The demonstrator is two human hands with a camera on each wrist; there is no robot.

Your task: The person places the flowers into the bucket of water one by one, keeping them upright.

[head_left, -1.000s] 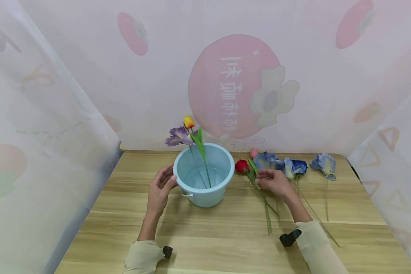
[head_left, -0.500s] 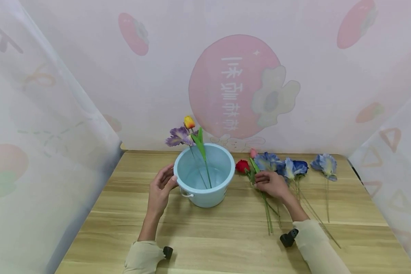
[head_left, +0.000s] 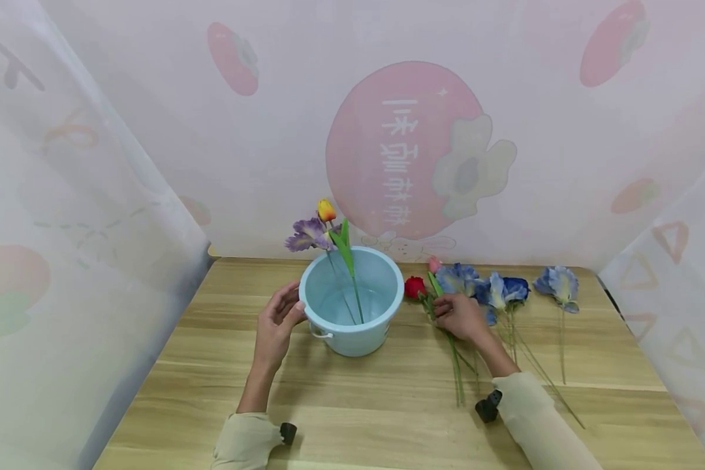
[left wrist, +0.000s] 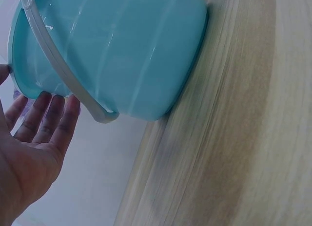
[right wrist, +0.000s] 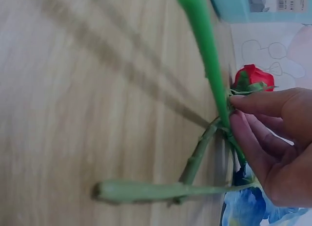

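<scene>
My left hand [head_left: 276, 326] rests against the left side of a light blue bucket [head_left: 352, 339], thumb at the rim and fingers nearly straight along the outer wall. Inside the bucket lean a yellow-orange tulip [head_left: 326, 209] and a purple iris-like flower [head_left: 307, 235]. To its right, my right hand [head_left: 461, 316] pinches the bright green stem [right wrist: 209, 60] of a pink tulip [head_left: 435, 264] between thumb and fingertips. A red rose [head_left: 414, 287] lies right beside these fingers, its thorny stem [right wrist: 195, 160] crossing below the pinch.
Blue flowers [head_left: 458, 277] lie just behind the right hand, with more blue blooms [head_left: 496, 290] to its right. One pale blue flower [head_left: 558, 285] lies farthest right. The bucket's white handle [left wrist: 63, 65] hangs down on the left hand's side. Printed cloth [head_left: 270, 150] walls the wooden table [head_left: 341, 418].
My right hand has moved slightly left and lower, its fingers now closed on the stem. The stem ends have shifted a little. My left hand and the bucket stay in place.
</scene>
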